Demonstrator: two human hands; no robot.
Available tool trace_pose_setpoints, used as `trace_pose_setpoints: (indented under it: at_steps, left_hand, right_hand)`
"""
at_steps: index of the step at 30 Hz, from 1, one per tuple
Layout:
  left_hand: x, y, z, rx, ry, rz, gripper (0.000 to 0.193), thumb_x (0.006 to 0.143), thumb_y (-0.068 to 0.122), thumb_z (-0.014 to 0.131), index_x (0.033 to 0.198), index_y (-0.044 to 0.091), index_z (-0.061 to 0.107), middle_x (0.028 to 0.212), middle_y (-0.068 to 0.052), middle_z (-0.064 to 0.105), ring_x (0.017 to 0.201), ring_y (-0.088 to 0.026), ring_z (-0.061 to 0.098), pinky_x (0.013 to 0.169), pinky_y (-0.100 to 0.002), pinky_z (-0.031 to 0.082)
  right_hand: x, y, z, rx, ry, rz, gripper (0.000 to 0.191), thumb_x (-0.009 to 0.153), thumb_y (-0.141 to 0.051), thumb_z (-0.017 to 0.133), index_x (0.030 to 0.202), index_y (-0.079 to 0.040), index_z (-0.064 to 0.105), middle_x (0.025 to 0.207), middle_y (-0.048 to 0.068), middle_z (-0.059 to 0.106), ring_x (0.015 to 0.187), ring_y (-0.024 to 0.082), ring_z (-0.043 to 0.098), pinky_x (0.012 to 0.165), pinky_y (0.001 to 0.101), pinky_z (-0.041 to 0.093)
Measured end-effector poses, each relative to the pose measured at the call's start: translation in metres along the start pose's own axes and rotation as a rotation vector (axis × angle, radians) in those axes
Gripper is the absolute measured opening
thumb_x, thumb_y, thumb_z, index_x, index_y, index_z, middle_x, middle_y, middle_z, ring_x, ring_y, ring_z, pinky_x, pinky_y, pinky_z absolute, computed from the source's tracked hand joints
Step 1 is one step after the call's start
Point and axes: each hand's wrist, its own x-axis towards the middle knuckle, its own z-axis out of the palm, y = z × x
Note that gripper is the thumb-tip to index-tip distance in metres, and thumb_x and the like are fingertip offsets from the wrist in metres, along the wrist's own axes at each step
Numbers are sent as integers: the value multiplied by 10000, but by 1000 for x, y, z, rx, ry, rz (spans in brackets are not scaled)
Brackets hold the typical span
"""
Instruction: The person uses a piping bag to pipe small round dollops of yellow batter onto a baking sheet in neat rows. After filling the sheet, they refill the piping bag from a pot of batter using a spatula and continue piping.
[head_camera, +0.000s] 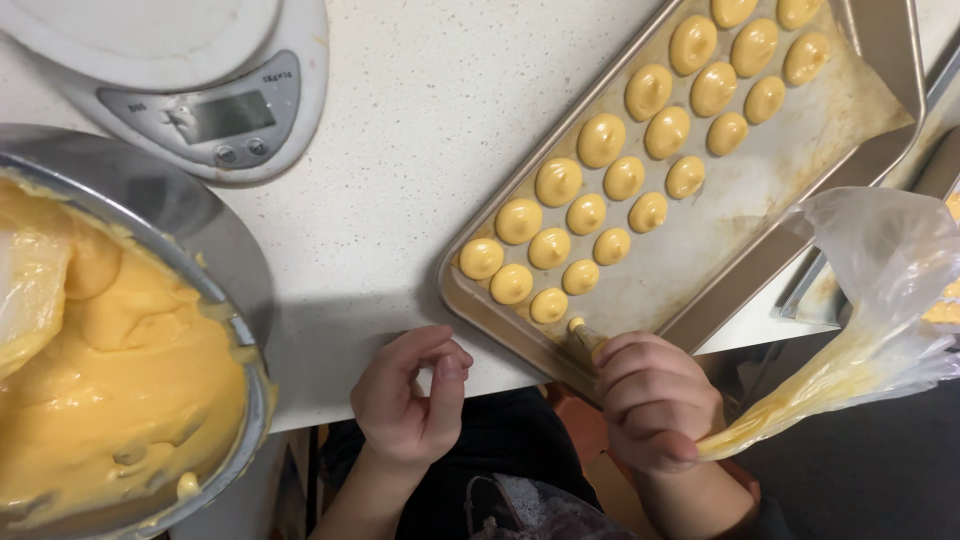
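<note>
My right hand (655, 400) grips a clear piping bag (870, 300) smeared with yellow batter, its nozzle (580, 330) touching the near corner of a metal baking tray (760, 190). Several rows of piped yellow batter mounds (620, 180) cover the tray's left side. My left hand (415, 395) hovers at the counter edge just left of the tray, fingers loosely curled, thumb and forefinger close together, holding nothing. A steel bowl (200, 230) full of yellow batter (110, 380) stands at the left.
A white kitchen scale (220, 110) sits at the top left on the speckled white counter (400, 170). A second tray edge (935, 130) shows at the right. Below the counter edge are my dark-clothed lap and the floor.
</note>
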Motion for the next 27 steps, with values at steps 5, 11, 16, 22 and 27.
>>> trace_pose_setpoints:
  at_steps: [5,11,16,22,27]
  left_hand:
    - [1,1,0,24,-3,22,207,1011,18,628,1203,-52,592,865,-85,720,751,-117,704,700,-234,587]
    - [2,1,2,29,1,26,197,1003,16,634,1192,-28,603,897,-94,722,774,-128,723,710,-236,600]
    - [4,-1,2,45,-11,37,202,990,23,643,1187,-14,614,905,-88,729,772,-126,729,709,-236,600]
    - [4,0,1,76,-14,38,187,983,26,645,1166,-9,629,904,-83,727,765,-121,727,705,-233,598]
    - [6,0,2,65,-16,44,185,989,29,641,1170,-8,628,888,-72,727,763,-116,725,701,-229,597]
  right_hand:
    - [1,4,2,3,16,-22,619,1101,-488,315,599,-134,393,497,-15,485,450,181,538,550,387,582]
    - [4,2,3,23,26,-14,617,1105,-474,313,594,-136,386,483,-13,463,433,185,506,525,379,561]
    - [7,0,5,36,33,-6,612,1104,-463,326,594,-132,385,480,-13,450,427,183,488,517,376,549]
    - [9,-3,6,17,40,9,609,1109,-454,318,595,-131,365,480,-13,439,424,179,478,505,365,542]
    - [9,-4,5,5,19,20,607,1113,-448,317,600,-128,359,484,-6,438,426,185,479,513,373,545]
